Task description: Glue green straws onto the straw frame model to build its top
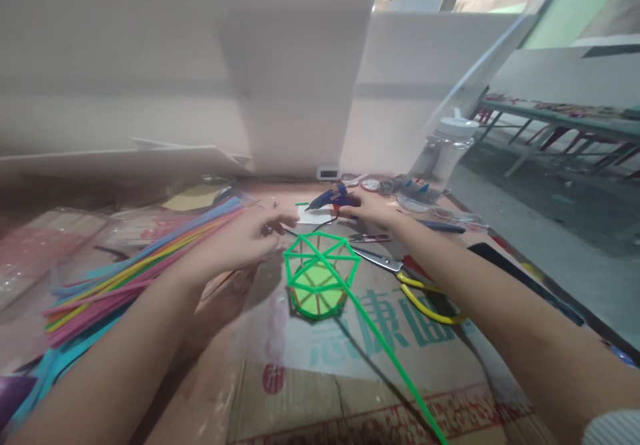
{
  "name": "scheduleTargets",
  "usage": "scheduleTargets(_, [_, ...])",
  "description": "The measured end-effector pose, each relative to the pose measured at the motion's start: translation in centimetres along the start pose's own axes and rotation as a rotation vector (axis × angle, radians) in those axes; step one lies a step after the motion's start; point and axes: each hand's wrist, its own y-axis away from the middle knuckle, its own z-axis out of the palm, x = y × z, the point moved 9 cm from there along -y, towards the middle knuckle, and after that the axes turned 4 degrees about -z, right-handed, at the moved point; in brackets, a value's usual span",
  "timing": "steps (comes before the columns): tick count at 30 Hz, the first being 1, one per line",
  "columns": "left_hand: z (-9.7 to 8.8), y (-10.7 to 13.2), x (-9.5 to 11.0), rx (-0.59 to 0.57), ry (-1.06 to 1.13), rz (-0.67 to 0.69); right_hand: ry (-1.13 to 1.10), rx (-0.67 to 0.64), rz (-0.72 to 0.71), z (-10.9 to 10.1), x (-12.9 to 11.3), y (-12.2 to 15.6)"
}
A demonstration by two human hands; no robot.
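Note:
A green frame like a small basket [320,287], with spokes across its top and a yellow-green base, stands in the middle of the table. One long green strip [395,358] runs from its top towards me. Beyond it, my right hand [364,207] grips the handle of a blue hot glue gun [327,197], whose nozzle points left over a small white card [313,215]. My left hand [265,229] is left of the card, fingers half bent with a gap between thumb and forefinger; nothing shows in it. A short green piece [301,203] lies at the card's far edge.
Yellow-handled scissors [400,273] and small red snips [371,238] lie right of the frame. Coloured strips [135,265] are bundled at left. A clear water bottle [437,165] stands at the back right. White boards [300,65] rise behind. Printed plastic sheeting [400,325] covers the tabletop.

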Motion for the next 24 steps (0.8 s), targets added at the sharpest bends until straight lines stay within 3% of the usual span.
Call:
scheduleTargets(5, [2.3,0.1,-0.3,-0.221,0.082,-0.015,-0.010,0.163,0.057,-2.2,0.9,1.7])
scheduleTargets(8, [3.5,0.0,-0.7,-0.307,0.156,-0.008,0.008,0.331,0.114,-4.7,0.1,5.3])
scheduleTargets(10, [4.4,-0.2,-0.9,-0.338,0.211,-0.011,-0.002,0.359,0.097,-5.6,-2.2,8.9])
scheduleTargets(13, [5.3,-0.6,-1.0,-0.348,0.264,-0.019,-0.121,0.162,-0.087,-4.1,-8.5,14.2])
scheduleTargets(15, [5.5,-0.5,-0.8,-0.363,0.275,-0.016,-0.029,-0.034,-0.101,-1.9,-11.6,17.2])
scheduleTargets(17, [5.4,-0.1,-0.5,-0.387,0.248,-0.003,0.087,-0.119,-0.108,-0.5,-13.3,18.9])
scheduleTargets(20, [3.9,1.0,-0.3,-0.384,0.135,0.021,0.134,-0.063,-0.177,-0.1,-14.0,18.9])
scheduleTargets(22, [1.7,1.4,0.0,-0.258,0.083,0.018,0.124,0.003,-0.219,-0.6,-13.8,18.2])
scheduleTargets(24, [-0.7,1.7,0.8,-0.060,0.076,0.023,0.135,0.029,-0.238,-1.1,-13.5,17.7])
